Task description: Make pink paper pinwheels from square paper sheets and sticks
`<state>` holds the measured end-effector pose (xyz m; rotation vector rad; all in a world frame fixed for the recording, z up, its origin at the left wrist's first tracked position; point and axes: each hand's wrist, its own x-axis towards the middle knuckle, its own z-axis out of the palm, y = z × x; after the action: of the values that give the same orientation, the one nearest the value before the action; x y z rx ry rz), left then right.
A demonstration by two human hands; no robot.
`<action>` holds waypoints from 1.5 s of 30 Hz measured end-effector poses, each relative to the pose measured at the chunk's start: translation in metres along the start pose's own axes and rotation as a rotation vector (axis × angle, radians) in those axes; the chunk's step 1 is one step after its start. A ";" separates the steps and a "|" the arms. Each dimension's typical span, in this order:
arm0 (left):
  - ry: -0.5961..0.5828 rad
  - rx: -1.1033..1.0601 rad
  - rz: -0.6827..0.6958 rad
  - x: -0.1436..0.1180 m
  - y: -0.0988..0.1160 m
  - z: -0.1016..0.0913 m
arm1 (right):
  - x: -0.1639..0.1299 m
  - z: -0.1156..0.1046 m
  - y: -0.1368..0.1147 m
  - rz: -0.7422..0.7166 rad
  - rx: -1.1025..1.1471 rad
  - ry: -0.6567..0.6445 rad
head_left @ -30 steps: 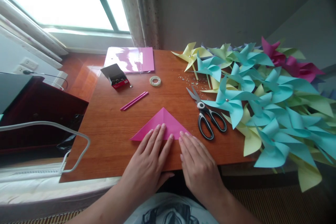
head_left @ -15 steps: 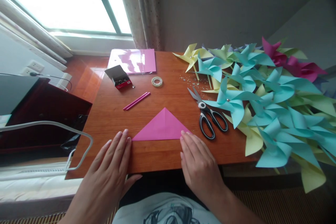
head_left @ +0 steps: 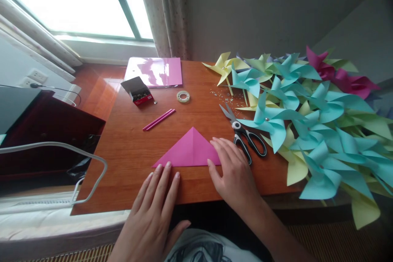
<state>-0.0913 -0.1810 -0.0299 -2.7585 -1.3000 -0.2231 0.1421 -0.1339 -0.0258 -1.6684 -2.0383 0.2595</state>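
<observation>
A pink sheet of paper (head_left: 187, 149), folded into a triangle with a crease down its middle, lies flat with its point facing away from me. My left hand (head_left: 156, 204) rests on the table with fingers stretched out, the fingertips at the triangle's near edge, left of centre. Over the triangle's right corner lies my right hand (head_left: 233, 172), its fingers extended and its thumb apart on the paper; that corner is hidden beneath it. Just beyond my right fingers are open scissors (head_left: 241, 127) with black and grey handles.
Two pink sticks (head_left: 159, 120), a tape roll (head_left: 183, 97) and an open small box (head_left: 139, 92) lie farther back on the wooden table (head_left: 116, 163). Behind them is a packet of pink paper (head_left: 172, 71). Many paper pinwheels (head_left: 319, 127) crowd the right side. A white tube rail (head_left: 102, 172) borders the left.
My left hand has moved right, from beside the left corner to the triangle's near edge. My right hand has shifted slightly up and right, its thumb now spread apart.
</observation>
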 end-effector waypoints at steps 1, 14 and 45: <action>0.000 0.000 0.004 0.001 0.000 0.001 | 0.001 0.001 0.000 0.001 0.025 0.001; 0.038 -0.187 -0.054 0.007 0.003 -0.003 | 0.003 -0.012 -0.008 0.171 0.463 0.162; -0.161 -2.200 -1.163 0.077 0.000 -0.029 | -0.035 -0.041 -0.012 -0.330 0.303 0.245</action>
<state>-0.0451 -0.1264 0.0112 0.2977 1.0203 0.7339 0.1560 -0.1763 0.0061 -1.1064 -1.9375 0.2240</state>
